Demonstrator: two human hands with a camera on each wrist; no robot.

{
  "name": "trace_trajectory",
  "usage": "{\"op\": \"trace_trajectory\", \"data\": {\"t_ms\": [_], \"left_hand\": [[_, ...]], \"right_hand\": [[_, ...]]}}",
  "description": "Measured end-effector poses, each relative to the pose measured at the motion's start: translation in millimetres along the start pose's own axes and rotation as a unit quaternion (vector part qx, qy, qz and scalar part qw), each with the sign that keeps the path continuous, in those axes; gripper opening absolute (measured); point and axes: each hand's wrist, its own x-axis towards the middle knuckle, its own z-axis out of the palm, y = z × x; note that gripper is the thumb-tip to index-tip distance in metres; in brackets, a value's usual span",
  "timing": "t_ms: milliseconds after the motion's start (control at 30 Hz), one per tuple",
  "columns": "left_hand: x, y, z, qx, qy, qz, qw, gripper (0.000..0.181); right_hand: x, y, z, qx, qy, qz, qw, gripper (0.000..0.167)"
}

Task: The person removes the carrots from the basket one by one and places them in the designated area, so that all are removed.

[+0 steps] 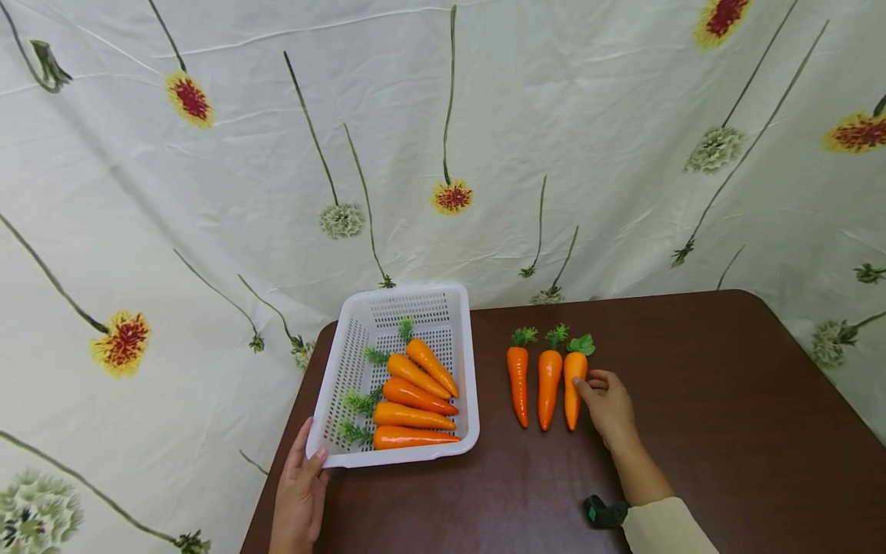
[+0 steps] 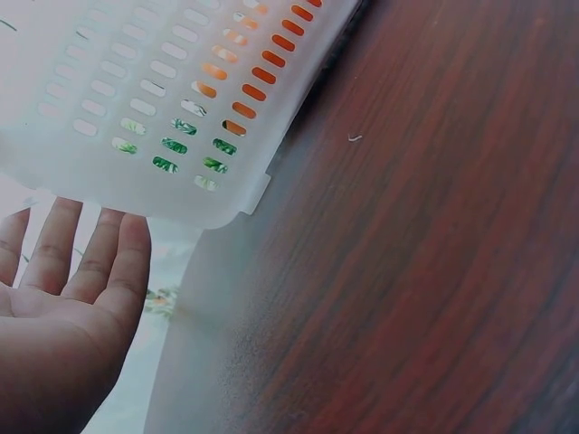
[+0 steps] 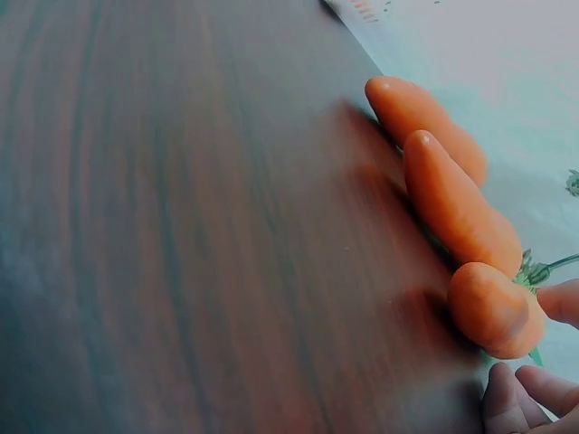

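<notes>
A white perforated plastic basket [image 1: 473, 369] stands on the left part of the table, with several orange carrots [image 1: 415, 395] with green tops lying inside. My left hand [image 1: 300, 492] holds its near left corner, thumb over the rim. In the left wrist view the fingers [image 2: 54, 244] reach up against the basket's [image 2: 136, 194] outer edge. Right of the basket, three carrots lie side by side: a left one [image 1: 517, 385], a middle one [image 1: 549, 388] and a right one [image 1: 573, 388]. My right hand [image 1: 609, 408] pinches the right carrot [image 3: 493, 307] between thumb and fingers.
The dark brown wooden table [image 1: 727, 415] extends to the right of the carrots. A white cloth [image 1: 484, 100] with printed flowers hangs behind it and on the left. A black device [image 1: 604, 512] is on my right wrist.
</notes>
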Motion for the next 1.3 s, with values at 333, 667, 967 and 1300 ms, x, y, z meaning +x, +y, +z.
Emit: {"op": "trace_trajectory", "data": {"t_ms": [333, 667, 967, 1300], "left_hand": [[0.0, 1.2, 0.2, -0.002, 0.007, -0.006, 1.0000, 0.061], [0.3, 1.2, 0.0, -0.003, 0.003, -0.001, 1.0000, 0.060], [-0.1, 1.8, 0.0, 0.003, 0.004, -0.002, 1.0000, 0.063], [1.2, 1.1, 0.2, 0.003, 0.006, -0.003, 1.0000, 0.062]], "right_hand": [[-1.4, -2.8, -1.6, 0.093, 0.034, -0.010, 0.9950, 0.055], [-4.7, -15.5, -1.8, 0.126, 0.068, -0.044, 0.9887, 0.040], [-16.9, -36.5, 1.0, 0.143, 0.009, -0.078, 0.9866, 0.041], [-29.5, -50.8, 9.6, 0.152, -0.042, -0.097, 0.9827, 0.040]]}}
